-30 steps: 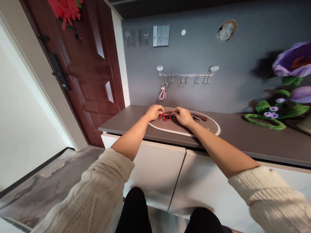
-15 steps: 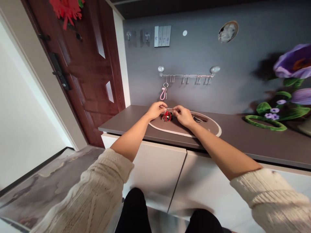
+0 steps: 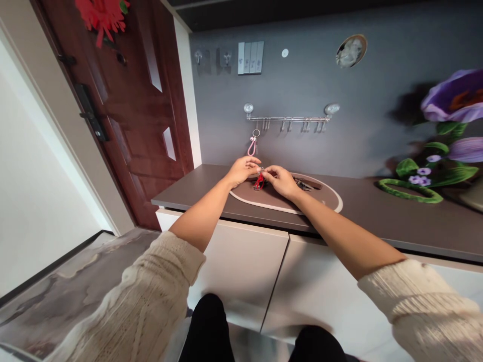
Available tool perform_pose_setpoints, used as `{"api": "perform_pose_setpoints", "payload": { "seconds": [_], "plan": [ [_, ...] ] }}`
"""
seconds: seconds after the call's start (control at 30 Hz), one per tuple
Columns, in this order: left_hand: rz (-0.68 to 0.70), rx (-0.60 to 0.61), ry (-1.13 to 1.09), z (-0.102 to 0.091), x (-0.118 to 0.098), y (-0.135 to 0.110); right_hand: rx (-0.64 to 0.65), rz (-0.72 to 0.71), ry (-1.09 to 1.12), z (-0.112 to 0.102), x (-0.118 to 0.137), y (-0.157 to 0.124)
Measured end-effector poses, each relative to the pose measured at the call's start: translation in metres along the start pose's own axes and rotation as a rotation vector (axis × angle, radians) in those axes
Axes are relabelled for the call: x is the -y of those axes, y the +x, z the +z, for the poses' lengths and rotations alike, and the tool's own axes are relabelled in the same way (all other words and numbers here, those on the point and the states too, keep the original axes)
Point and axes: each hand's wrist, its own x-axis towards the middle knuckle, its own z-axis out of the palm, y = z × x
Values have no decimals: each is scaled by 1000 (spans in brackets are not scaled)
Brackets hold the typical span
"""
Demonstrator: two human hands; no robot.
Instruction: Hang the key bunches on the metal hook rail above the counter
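Observation:
Both my hands meet over an oval brown tray [image 3: 320, 201] on the dark cabinet top [image 3: 377, 216]. My left hand [image 3: 241, 170] and my right hand [image 3: 279, 180] pinch a red key strap with keys [image 3: 258, 181], lifted just off the tray. More keys [image 3: 306, 184] lie in the tray behind my right hand. On the grey wall above hangs a metal hook rail [image 3: 290, 118], with a pink key strap [image 3: 252, 146] on its left hook.
A dark red door [image 3: 124, 100] stands at the left. Purple artificial flowers and a green wreath [image 3: 411, 191] sit on the cabinet at the right. White cabinet doors [image 3: 241, 266] are below, and a switch panel [image 3: 249, 57] is on the wall.
The red key strap has risen a little off the tray, and my hands have come closer together around it.

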Motion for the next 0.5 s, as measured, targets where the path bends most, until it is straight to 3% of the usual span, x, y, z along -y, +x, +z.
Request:
{"api": "perform_pose_setpoints", "payload": {
  "seconds": [0.33,0.5],
  "plan": [
    [5,0,-99,1,1,0,-68,65,352,2,0,1],
    [11,5,-85,2,0,0,-86,123,421,2,3,1]
  ]
}}
